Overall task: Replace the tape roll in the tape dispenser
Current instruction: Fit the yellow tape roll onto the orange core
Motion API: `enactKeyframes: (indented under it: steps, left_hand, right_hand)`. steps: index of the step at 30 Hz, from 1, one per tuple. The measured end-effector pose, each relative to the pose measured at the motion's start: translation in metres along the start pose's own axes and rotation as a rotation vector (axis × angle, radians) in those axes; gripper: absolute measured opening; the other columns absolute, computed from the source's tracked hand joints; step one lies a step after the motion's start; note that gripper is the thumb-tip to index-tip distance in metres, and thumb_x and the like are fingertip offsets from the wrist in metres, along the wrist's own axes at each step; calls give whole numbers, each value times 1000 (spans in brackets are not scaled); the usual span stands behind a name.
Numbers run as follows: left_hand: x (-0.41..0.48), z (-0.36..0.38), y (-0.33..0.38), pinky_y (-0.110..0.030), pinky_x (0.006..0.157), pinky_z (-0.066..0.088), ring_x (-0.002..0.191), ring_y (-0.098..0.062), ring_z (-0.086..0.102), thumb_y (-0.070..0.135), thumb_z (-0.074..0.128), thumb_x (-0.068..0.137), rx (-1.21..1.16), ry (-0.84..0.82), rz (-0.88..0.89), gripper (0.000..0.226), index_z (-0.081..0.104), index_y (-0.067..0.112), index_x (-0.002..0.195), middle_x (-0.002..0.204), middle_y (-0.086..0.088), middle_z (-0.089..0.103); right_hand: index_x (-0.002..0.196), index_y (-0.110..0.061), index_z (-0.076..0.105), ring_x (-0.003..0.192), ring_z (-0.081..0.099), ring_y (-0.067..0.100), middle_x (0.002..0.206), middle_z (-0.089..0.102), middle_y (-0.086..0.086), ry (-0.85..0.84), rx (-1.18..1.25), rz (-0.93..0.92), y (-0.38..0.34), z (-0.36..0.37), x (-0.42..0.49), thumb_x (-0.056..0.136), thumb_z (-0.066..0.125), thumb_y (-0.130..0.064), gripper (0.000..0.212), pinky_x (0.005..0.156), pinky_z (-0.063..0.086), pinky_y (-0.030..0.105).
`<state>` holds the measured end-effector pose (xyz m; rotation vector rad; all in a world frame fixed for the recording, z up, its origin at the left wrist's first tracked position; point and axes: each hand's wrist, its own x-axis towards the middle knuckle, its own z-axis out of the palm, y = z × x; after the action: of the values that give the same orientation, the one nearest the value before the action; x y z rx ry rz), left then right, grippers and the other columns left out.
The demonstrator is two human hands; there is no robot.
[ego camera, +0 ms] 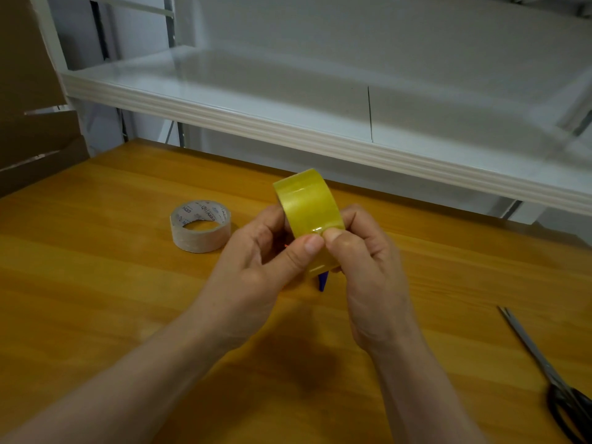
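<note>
Yellow tape roll [308,205] is up off the worktop [96,283], left hand [256,261] and right hand [368,251] both closed on it, thumbs picking at the edge. Could tear a sliver instead of the full width, I think. Spare roll [200,225] nearby has printing, unreadable. Scissors [544,363] far right.

A person's left hand [256,261] and right hand [368,267] grip a yellow tape roll [307,206] above a wooden table [96,283], a pale tape roll [200,225] lying nearby.
</note>
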<state>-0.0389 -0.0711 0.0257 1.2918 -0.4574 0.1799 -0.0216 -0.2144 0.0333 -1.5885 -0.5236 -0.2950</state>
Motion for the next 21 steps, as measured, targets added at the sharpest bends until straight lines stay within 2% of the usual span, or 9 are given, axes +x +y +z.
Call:
enactKeyframes:
  steps: [2, 3, 5, 8, 10, 14, 16, 19, 21]
  left_hand:
    - [-1, 3, 2, -33, 88, 55, 106, -24, 69, 21, 67, 89, 84, -32, 48, 33, 64, 16, 122, 110, -5, 72]
    - [-2, 6, 3, -29, 85, 55, 105, -18, 69, 21, 67, 89, 127, -45, 70, 32, 63, 19, 121, 108, 2, 72]
    - [-3, 7, 1, -29, 83, 55, 104, -18, 68, 22, 66, 91, 222, -52, 107, 32, 62, 21, 122, 108, 5, 70]
    - [-4, 7, -2, -42, 82, 56, 101, -28, 64, 19, 66, 92, 397, -53, 148, 30, 62, 14, 122, 109, -8, 66]
    - [-5, 6, -3, -48, 80, 54, 98, -29, 62, 18, 67, 91, 516, -54, 177, 29, 62, 9, 118, 106, -11, 63]
    - [-5, 7, -3, -42, 81, 53, 101, -20, 59, 22, 67, 90, 700, -55, 269, 31, 61, 11, 118, 107, 0, 60]
    - [-4, 7, -5, -44, 82, 53, 103, -22, 59, 22, 68, 90, 716, -55, 277, 32, 61, 10, 119, 108, -1, 61]
    - [-3, 6, -6, -50, 79, 54, 96, -28, 61, 20, 71, 87, 572, -61, 198, 32, 62, 9, 116, 104, -9, 62]
    - [-3, 5, -4, -49, 81, 57, 95, -29, 65, 17, 73, 85, 390, -82, 122, 36, 62, 13, 119, 103, -10, 67]
  right_hand:
    - [79, 1, 48, 69, 43, 43, 77, 44, 28, 13, 15, 1, -1, 0, 0, 83, 54, -35, 36, 55, 40, 54]
    - [79, 1, 48, 70, 43, 45, 78, 43, 29, 20, 28, 5, -1, 0, 0, 83, 54, -34, 35, 55, 41, 55]
    - [78, -2, 48, 72, 45, 50, 80, 44, 33, 34, 47, 21, -2, 0, 0, 82, 55, -34, 33, 57, 42, 59]
    - [80, -3, 51, 75, 48, 55, 83, 47, 38, 41, 55, 50, -2, 0, 0, 82, 55, -36, 33, 60, 44, 63]
    - [83, -2, 53, 76, 49, 55, 85, 47, 39, 45, 61, 58, -3, 0, 0, 81, 54, -37, 35, 61, 45, 65]
    - [80, -5, 53, 70, 48, 39, 80, 49, 31, 50, 125, 71, -2, 0, 0, 80, 54, -36, 31, 60, 43, 53]
    - [79, -6, 54, 71, 48, 32, 80, 52, 22, 42, 143, 78, -2, -1, 0, 80, 54, -35, 30, 62, 42, 49]
    - [83, -4, 57, 72, 53, 46, 83, 55, 32, 19, 128, 66, -1, -2, 0, 81, 54, -33, 30, 60, 47, 56]
    - [79, -8, 59, 71, 55, 46, 81, 55, 30, -6, 115, 39, -3, -1, 0, 82, 55, -31, 24, 59, 50, 50]
